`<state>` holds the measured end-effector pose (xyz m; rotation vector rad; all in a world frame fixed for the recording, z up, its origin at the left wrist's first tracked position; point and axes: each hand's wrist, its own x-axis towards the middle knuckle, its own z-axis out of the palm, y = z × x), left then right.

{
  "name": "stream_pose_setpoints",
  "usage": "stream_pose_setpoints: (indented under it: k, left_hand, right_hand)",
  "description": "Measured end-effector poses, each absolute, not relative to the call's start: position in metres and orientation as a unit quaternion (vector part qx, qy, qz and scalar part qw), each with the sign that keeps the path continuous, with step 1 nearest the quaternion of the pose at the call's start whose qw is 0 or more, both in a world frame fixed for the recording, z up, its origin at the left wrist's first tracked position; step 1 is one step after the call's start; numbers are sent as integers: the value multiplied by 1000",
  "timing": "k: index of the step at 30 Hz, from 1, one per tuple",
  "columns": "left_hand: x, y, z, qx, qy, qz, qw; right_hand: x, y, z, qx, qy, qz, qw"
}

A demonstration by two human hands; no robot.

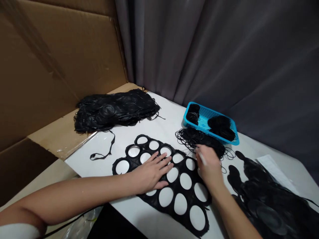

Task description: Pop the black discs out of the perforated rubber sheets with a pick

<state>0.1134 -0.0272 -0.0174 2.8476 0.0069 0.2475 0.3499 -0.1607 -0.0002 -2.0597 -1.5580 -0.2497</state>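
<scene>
A black sheet [175, 189] with rows of round holes lies flat on the white table. My left hand [152, 172] rests on its middle, palm down, fingers spread. Over the sheet's upper right edge, my right hand [208, 166] is closed on a slim, pale tool [201, 157], whose tip is too small to make out. Just beyond that hand lies a heap of thin black rings [196, 136], partly hidden by it. Behind the heap stands a blue basket [235, 136] holding bunches of black rings.
A thick stack of black sheets [114, 109] lies at the back left, near a cardboard wall [59, 56]. A loose black strip [111, 146] is in front. Black round scraps [269, 205] and a white packet [276, 172] lie right. A grey curtain [224, 59] hangs behind.
</scene>
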Motion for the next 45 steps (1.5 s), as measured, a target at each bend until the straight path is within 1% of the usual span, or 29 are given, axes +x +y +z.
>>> stream_pose_setpoints:
  k: [2,3,4,5,7,9,10,13,16,18,20,23,26,33,39,45]
  left_hand:
    - [113,-27,-18,986,2,85,143]
    - [112,-27,-18,986,2,87,142]
    - [112,-27,-19,986,3,89,141]
    - [112,-27,-19,986,3,94,139]
    - [112,-27,-20,985,0,105,136]
    - [111,-25,-19,984,-5,116,134]
    - [110,-24,-18,984,-4,120,132]
    - [104,-20,-13,986,14,122,112]
    - [96,-12,-10,989,42,111,91]
    - [91,-8,-11,988,53,113,90]
    - [88,-5,-14,987,57,118,91]
    - [85,-4,-19,988,59,119,79]
    - [85,-4,-22,988,58,125,65]
    - [85,-4,-21,988,56,133,55]
    - [86,-4,-24,986,57,141,60]
    - [86,-4,-23,988,55,137,52]
  right_hand:
    - [376,-159,8,-819,-486,-125,277]
    - [385,-158,12,-839,-445,-119,290]
    - [391,-157,15,-851,-414,-87,310]
    - [393,-155,18,-855,-387,-36,343]
    - [388,-149,21,-826,-331,108,443]
    - [376,-140,21,-753,-269,258,542]
    - [369,-135,21,-714,-238,316,578]
    - [347,-121,19,-627,-166,419,635]
    - [326,-113,15,-569,-147,463,664]
    - [312,-111,11,-562,-172,480,652]
    - [298,-111,7,-598,-240,469,604]
    - [281,-113,3,-671,-375,386,510]
    - [273,-115,2,-702,-443,317,459]
    - [271,-115,-3,-698,-490,291,434]
    - [269,-117,-8,-697,-553,213,404]
    - [269,-118,-9,-690,-575,181,401]
